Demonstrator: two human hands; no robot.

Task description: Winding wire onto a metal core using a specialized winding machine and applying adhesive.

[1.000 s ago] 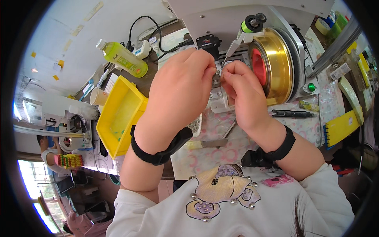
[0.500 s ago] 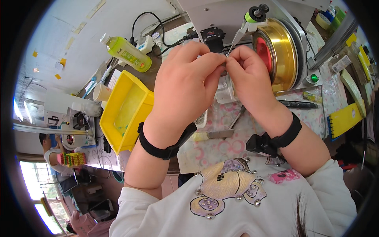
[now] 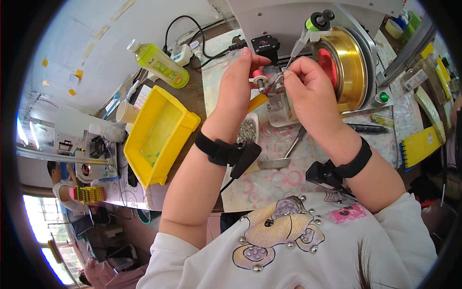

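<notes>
Beside a coil-winding-type machine, my left hand (image 3: 233,86) has its thumb raised apart from a bent finger. Its fingers are next to a red and white spindle (image 3: 260,80) with a threaded metal tip; some of them are hidden behind it. To the right, my right hand (image 3: 308,86) pinches thumb and forefinger together close to the lower end of a thin guide arm (image 3: 299,47). Whatever lies in that pinch is too small to make out. A large gold spool (image 3: 347,67) with a red centre stands right of my right hand.
A yellow bin (image 3: 185,126) sits left of my left arm, near a green drink bottle (image 3: 161,66). Small metal pins fill a white tray (image 3: 255,126). A flat-bladed tool (image 3: 274,164) lies on the patterned cover. Another person (image 3: 62,188) is far left.
My left hand has drawn away from my right hand, its thumb lifting, so the spindle now shows. My right hand has shifted slightly right, still pinched.
</notes>
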